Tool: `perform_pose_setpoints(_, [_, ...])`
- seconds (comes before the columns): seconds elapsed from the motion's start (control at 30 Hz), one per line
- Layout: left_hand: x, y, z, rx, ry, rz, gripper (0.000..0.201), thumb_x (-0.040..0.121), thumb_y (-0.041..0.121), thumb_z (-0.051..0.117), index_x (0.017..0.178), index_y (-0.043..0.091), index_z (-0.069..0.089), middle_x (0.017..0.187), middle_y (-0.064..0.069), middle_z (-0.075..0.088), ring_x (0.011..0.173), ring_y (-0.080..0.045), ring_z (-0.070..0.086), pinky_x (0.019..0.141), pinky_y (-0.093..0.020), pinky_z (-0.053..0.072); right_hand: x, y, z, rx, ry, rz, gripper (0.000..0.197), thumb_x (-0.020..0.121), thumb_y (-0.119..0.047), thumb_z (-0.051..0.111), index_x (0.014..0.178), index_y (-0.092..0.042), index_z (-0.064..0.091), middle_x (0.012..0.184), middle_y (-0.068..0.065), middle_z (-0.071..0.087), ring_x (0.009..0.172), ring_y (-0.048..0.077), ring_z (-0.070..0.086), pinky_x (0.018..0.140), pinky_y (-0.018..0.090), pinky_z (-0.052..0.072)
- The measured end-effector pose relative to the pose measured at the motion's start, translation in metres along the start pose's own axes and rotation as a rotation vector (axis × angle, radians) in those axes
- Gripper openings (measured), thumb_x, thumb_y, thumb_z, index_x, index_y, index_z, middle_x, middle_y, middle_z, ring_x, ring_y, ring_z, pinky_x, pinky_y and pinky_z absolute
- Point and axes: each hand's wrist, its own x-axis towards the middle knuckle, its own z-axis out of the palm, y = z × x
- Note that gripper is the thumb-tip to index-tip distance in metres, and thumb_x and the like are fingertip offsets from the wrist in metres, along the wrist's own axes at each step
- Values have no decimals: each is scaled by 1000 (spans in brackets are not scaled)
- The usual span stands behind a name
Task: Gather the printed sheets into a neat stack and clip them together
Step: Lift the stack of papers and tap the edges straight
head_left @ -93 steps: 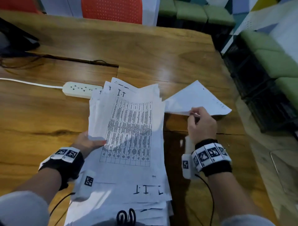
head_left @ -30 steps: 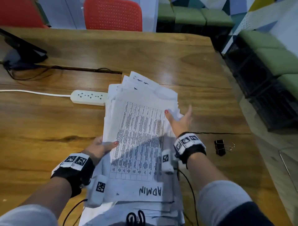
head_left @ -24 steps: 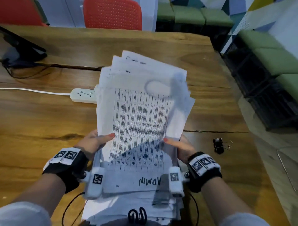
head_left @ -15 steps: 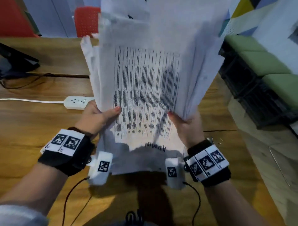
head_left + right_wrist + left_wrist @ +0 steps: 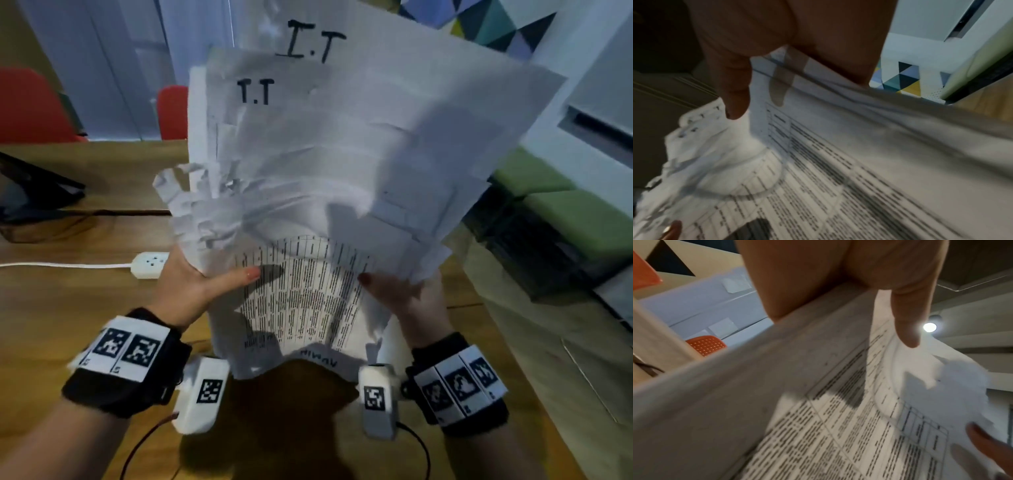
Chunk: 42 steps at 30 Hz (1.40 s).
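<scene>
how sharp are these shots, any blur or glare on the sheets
Head view: the sheets are softly motion-blurred, "I.T" legible, hands' shadows on the print. Left wrist view: print smeared, a ceiling lamp flares. Right wrist view: dim, text streaked, a finger shadow showing through the paper.

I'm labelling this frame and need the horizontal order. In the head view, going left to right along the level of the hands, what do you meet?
white power strip → left hand gripping the sheets' left edge → printed sheets held upright → right hand gripping their right edge → green seats.
</scene>
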Motion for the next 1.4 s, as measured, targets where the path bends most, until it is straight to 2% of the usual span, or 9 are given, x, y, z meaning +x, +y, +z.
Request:
perform_pose_setpoints(0.13, [-1, 1, -13, -96, 32, -15, 55, 39, 55, 85, 90, 35, 73, 92, 14, 75, 89, -6, 70, 77, -20, 54, 10, -11, -2, 142, 21, -26, 71, 57, -25, 78, 114, 5, 50, 98, 11, 68, 93, 26, 66, 73, 37, 57])
perform_pose_setpoints(0.27, [-6, 9, -10, -49, -18, 30, 52, 42, 57, 82, 90, 40, 73, 93, 19, 74, 89, -1, 69, 78, -16, 52, 14, -19, 2, 165, -22, -15, 57, 50, -24, 82, 103, -16, 61, 90, -7, 71, 87, 10, 68, 67, 23, 55])
perform_pose_setpoints(0.43, [-8, 4, -11, -158, 37, 37, 56, 39, 41, 87, 92, 40, 71, 94, 16, 74, 90, -3, 69, 75, -17, 54, 8, -19, 4, 242, 36, 52, 85, 42, -31, 86, 114, -10, 46, 91, -4, 70, 87, 11, 68, 66, 24, 56])
perform_pose_setpoints(0.53, [-13, 3, -1, -77, 10, 12, 56, 39, 48, 86, 91, 36, 70, 94, 18, 74, 89, -2, 69, 74, -14, 53, 4, -8, 9, 168, 64, 128, 52, 53, -12, 81, 98, -20, 56, 81, -6, 72, 79, 7, 68, 64, 23, 57])
perform_pose_setpoints(0.67, [-8, 2, 13, -43, 112, 42, 41, 63, -2, 77, 91, 25, 64, 82, 23, 73, 81, 5, 68, 70, -9, 51, 7, -8, 21, 115, 187, 64, 27, 70, 8, 69, 84, -13, 62, 70, -10, 71, 70, 4, 66, 58, 21, 55])
perform_pose_setpoints(0.87, [-16, 7, 5, -95, 191, 55, 71, 38, 47, 87, 100, 28, 60, 95, 19, 73, 92, 1, 68, 76, -14, 52, -8, -3, 1, 225, 175, 127, 45, 69, 16, 64, 101, -14, 55, 93, 0, 66, 83, 5, 66, 66, 20, 55])
perform_pose_setpoints(1.03, [-9, 20, 25, 33, 243, 99, 46, 62, 7, 79, 104, 12, 61, 89, 23, 73, 88, 2, 68, 77, -12, 51, -1, -15, 0, 165, 149, 48, 14, 71, 8, 64, 81, -1, 59, 68, -7, 68, 69, 10, 63, 56, 19, 52])
perform_pose_setpoints(1.23, [-22, 16, 24, -15, 154, 64, 80, 57, 8, 84, 125, -7, 45, 118, -11, 66, 103, -13, 66, 85, -19, 52, -12, -14, -13, 93, 143, 152, 41, 70, 12, 68, 106, 13, 49, 76, 7, 61, 63, 1, 63, 53, 14, 50])
perform_pose_setpoints(1.4, [-25, 24, 25, 16, 138, 52, 75, 45, 32, 86, 113, 12, 60, 102, 21, 71, 99, -2, 66, 87, -19, 52, -11, -30, -5, -49, 177, 117, 22, 65, -3, 77, 66, -13, 57, 54, -5, 60, 52, 4, 57, 47, 22, 47])
